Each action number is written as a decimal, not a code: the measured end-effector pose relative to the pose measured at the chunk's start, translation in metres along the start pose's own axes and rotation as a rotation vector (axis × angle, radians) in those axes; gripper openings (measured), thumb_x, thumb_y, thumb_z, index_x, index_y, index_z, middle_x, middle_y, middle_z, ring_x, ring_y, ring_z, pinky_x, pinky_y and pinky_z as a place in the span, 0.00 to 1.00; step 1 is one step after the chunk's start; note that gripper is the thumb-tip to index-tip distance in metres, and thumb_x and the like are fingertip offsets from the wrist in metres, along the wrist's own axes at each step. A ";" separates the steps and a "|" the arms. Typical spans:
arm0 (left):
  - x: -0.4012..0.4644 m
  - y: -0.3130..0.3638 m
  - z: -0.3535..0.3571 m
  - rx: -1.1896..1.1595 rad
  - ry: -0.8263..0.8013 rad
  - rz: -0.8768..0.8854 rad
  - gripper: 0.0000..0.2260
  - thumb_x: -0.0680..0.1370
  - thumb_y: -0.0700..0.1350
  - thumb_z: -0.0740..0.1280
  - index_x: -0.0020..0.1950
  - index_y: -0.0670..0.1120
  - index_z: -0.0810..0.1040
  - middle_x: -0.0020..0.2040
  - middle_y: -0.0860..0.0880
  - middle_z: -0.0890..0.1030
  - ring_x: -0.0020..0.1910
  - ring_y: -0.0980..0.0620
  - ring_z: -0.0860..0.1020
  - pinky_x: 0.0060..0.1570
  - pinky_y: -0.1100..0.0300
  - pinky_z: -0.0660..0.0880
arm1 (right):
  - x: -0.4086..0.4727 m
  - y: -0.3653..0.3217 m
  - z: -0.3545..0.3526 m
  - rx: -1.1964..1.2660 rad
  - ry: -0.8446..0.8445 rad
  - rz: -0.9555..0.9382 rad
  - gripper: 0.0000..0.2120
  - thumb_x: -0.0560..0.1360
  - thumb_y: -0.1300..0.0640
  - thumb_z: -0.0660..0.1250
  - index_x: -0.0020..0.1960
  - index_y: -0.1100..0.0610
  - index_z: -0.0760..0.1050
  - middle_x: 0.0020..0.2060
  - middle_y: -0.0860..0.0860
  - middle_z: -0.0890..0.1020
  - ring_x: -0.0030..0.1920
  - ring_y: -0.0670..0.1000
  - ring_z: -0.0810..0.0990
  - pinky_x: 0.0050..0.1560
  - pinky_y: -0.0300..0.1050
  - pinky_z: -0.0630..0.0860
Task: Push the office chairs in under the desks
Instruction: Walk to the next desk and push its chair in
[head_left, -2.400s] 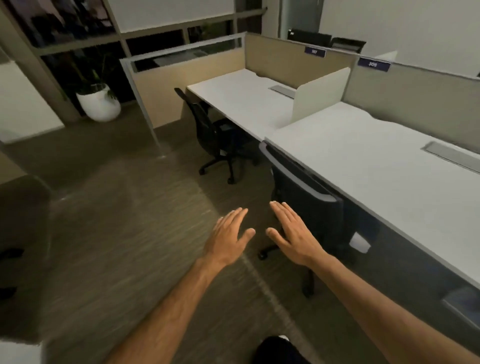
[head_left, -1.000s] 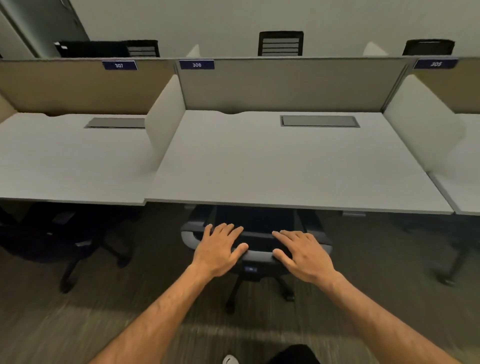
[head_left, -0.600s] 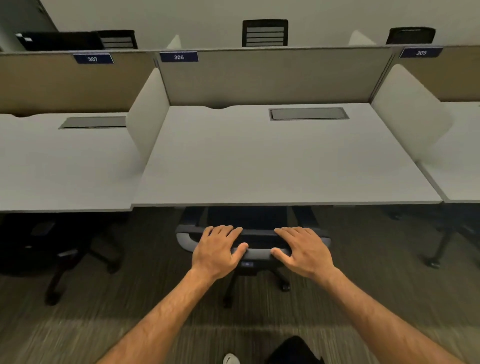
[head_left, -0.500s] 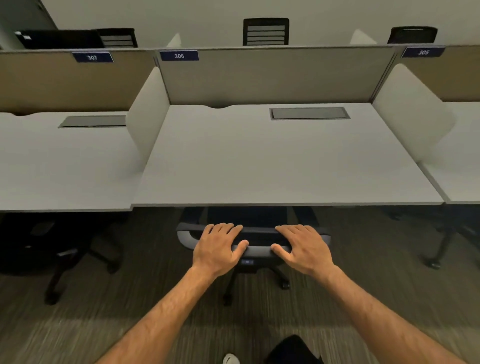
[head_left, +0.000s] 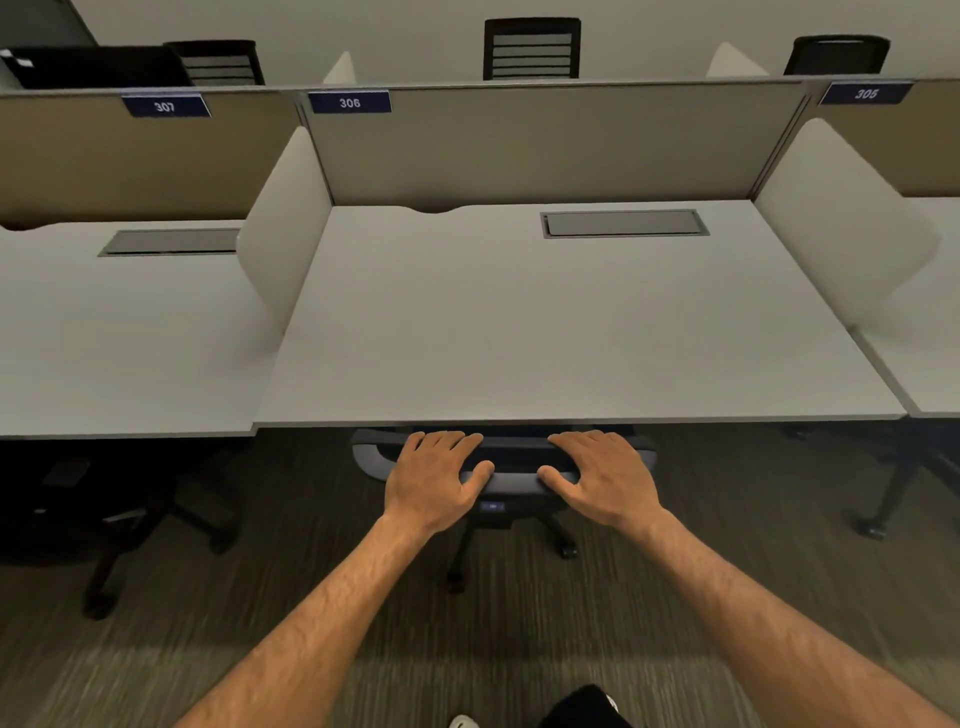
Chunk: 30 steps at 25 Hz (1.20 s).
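A dark office chair with a grey-rimmed backrest (head_left: 514, 460) stands at the front edge of the white desk marked 306 (head_left: 519, 338). Its seat is hidden under the desktop, and its wheeled base (head_left: 511, 551) shows on the carpet below. My left hand (head_left: 434, 478) and my right hand (head_left: 602, 478) both lie over the top of the backrest, side by side. The fingers curl over the far side and the thumbs press the near side. My fingertips almost reach the desk edge.
Desk 307 (head_left: 130, 353) on the left has a dark chair (head_left: 104, 509) tucked beneath it. Another chair's legs (head_left: 893, 493) show under desk 305 (head_left: 930, 364) on the right. White side dividers (head_left: 283, 234) and a back partition (head_left: 545, 145) enclose each desk. Striped carpet lies behind me.
I turned from the aisle to face desk 306 and laid both hands on the chair's backrest. Since then the chair has rolled forward, further under the desk, with my hands following it.
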<state>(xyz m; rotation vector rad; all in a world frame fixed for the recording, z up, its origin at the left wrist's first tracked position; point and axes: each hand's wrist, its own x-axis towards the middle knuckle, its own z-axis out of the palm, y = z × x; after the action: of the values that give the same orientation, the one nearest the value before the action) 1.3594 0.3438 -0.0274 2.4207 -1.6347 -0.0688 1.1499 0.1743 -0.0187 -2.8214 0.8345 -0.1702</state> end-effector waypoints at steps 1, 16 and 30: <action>0.004 -0.002 0.000 -0.001 0.000 0.000 0.28 0.81 0.67 0.51 0.72 0.53 0.75 0.67 0.52 0.80 0.67 0.52 0.75 0.72 0.48 0.66 | 0.004 0.001 0.001 0.003 0.004 0.002 0.34 0.78 0.28 0.50 0.68 0.50 0.76 0.60 0.47 0.83 0.59 0.50 0.79 0.60 0.52 0.74; 0.053 -0.019 0.003 0.016 0.015 0.036 0.28 0.81 0.66 0.52 0.69 0.50 0.77 0.62 0.50 0.82 0.61 0.50 0.79 0.65 0.50 0.71 | 0.062 0.020 0.009 -0.009 0.024 0.018 0.31 0.78 0.28 0.51 0.63 0.48 0.78 0.54 0.46 0.84 0.52 0.48 0.80 0.55 0.50 0.76; 0.043 -0.003 -0.001 0.042 -0.014 -0.132 0.28 0.81 0.66 0.48 0.74 0.54 0.72 0.70 0.52 0.77 0.70 0.51 0.71 0.75 0.48 0.61 | 0.061 0.024 -0.004 0.005 -0.157 -0.050 0.35 0.78 0.27 0.43 0.71 0.48 0.70 0.63 0.49 0.79 0.58 0.52 0.76 0.62 0.53 0.70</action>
<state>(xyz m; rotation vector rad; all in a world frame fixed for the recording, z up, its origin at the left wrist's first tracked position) 1.3782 0.3050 -0.0234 2.5628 -1.4953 -0.0729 1.1874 0.1203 -0.0164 -2.8085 0.7288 0.0425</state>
